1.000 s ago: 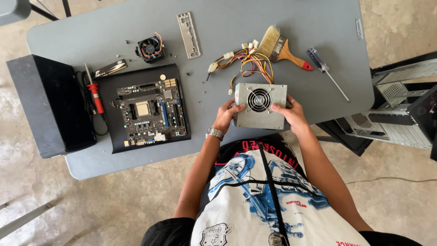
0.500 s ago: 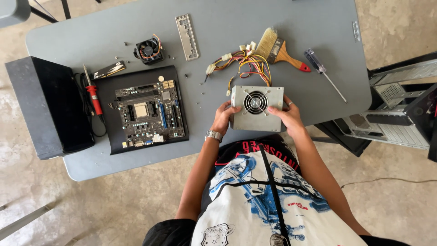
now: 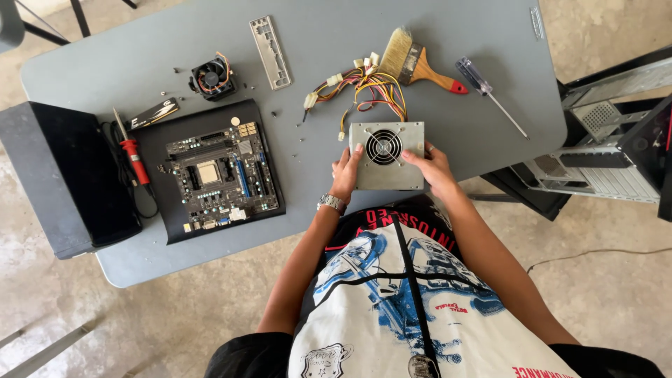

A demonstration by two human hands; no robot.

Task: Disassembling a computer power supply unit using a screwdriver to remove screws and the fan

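Grey metal power supply box with a round fan grille (image 3: 386, 155) sits at the near edge of the grey tabletop (image 3: 315, 77), gripped on its sides by the left hand (image 3: 346, 171) and the right hand (image 3: 434, 166), fingers curled over its top face. Its bundle of yellow, red and black cables (image 3: 364, 91) trails toward the far edge, beside a wooden-handled paintbrush (image 3: 416, 63) and a clear-handled screwdriver (image 3: 490, 94). Toward the left edge, a green motherboard (image 3: 220, 180) lies on a black mat (image 3: 175, 224).
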